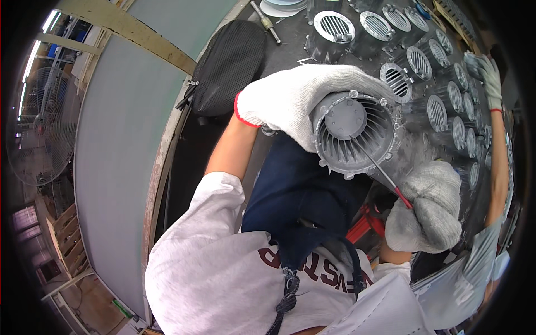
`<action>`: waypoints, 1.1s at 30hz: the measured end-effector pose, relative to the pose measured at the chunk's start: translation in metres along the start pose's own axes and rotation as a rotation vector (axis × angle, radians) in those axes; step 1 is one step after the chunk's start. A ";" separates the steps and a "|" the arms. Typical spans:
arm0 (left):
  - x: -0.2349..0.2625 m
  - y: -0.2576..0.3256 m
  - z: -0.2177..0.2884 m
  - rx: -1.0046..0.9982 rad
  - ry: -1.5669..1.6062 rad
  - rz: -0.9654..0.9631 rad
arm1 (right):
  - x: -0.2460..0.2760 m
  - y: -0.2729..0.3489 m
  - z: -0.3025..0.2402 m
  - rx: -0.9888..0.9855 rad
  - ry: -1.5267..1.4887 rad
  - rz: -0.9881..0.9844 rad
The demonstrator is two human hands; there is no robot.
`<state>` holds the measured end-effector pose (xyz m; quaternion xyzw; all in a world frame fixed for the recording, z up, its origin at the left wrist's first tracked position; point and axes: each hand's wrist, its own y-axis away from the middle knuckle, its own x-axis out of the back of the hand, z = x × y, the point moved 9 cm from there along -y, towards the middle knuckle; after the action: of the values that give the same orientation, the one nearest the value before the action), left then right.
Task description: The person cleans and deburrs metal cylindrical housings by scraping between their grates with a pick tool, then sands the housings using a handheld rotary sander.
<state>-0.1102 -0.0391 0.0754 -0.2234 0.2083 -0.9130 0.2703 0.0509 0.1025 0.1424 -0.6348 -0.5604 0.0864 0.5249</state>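
Note:
My left hand (301, 100), in a white knit glove with a red cuff, wraps round the far left side of a round grey cast-metal housing (346, 120). The housing's open end faces up and shows thin fins around a raised disc, with small lugs along the rim. In my right hand (427, 209), gloved and dusted grey, is a slim screwdriver-like tool (382, 172) with a red handle and a thin metal shaft. Its tip reaches in among the fins beside the disc. My right fingers close over the handle and hide much of it.
Several similar grey castings with slotted ends (419, 62) stand on the dark worktable beyond and right. A black mesh bag (231, 67) lies far left, near a metal rod tool (265, 22). At the right edge another person's gloved hand (491, 81) is beside the castings.

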 end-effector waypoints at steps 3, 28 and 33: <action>0.001 0.002 0.002 0.021 -0.206 -0.095 | 0.036 0.005 0.029 -0.209 -0.220 0.292; -0.090 0.004 -0.077 0.260 1.781 0.886 | 0.021 0.025 0.092 -0.694 -0.250 0.570; -0.084 0.005 -0.086 0.442 1.654 1.034 | 0.014 0.027 0.106 -0.746 -0.245 0.539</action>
<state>-0.0892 0.0286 -0.0222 0.6557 0.2280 -0.5698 0.4397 -0.0010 0.1788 0.0830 -0.8879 -0.4261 0.0867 0.1503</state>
